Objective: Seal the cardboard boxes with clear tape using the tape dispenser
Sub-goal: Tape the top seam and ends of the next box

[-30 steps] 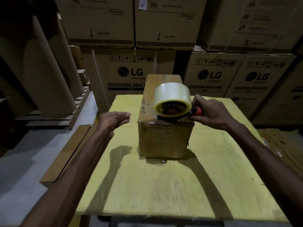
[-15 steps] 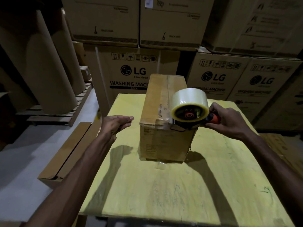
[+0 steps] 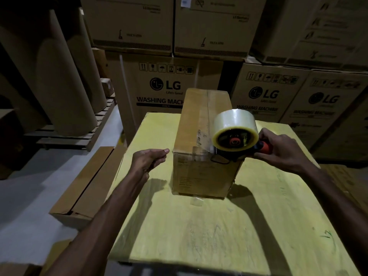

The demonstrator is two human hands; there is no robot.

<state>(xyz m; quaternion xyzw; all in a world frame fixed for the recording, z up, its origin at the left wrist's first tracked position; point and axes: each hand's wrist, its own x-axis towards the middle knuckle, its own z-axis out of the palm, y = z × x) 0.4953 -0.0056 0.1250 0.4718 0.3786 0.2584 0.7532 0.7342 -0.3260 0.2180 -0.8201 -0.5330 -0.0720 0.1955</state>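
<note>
A long brown cardboard box [image 3: 201, 124] stands on the yellow table [image 3: 209, 232], its top seam covered with clear tape. My right hand [image 3: 278, 150] grips the orange handle of the tape dispenser [image 3: 236, 139], which carries a large roll of clear tape. The dispenser sits at the box's near right top corner, with tape running from it onto the box's front edge. My left hand [image 3: 148, 161] hovers just left of the box with loosely bent fingers, holding nothing and not touching the box. A short tape end [image 3: 196, 201] sticks out under the box's front.
Large LG washing machine cartons [image 3: 163, 90] are stacked behind the table. Big brown paper rolls [image 3: 65, 82] stand on a wooden pallet at the left. A flat cardboard box [image 3: 87, 186] lies on the floor left of the table.
The dispenser in my right hand has moved right, from the middle of the box's near top edge to its right corner. My left hand has stayed beside the box.
</note>
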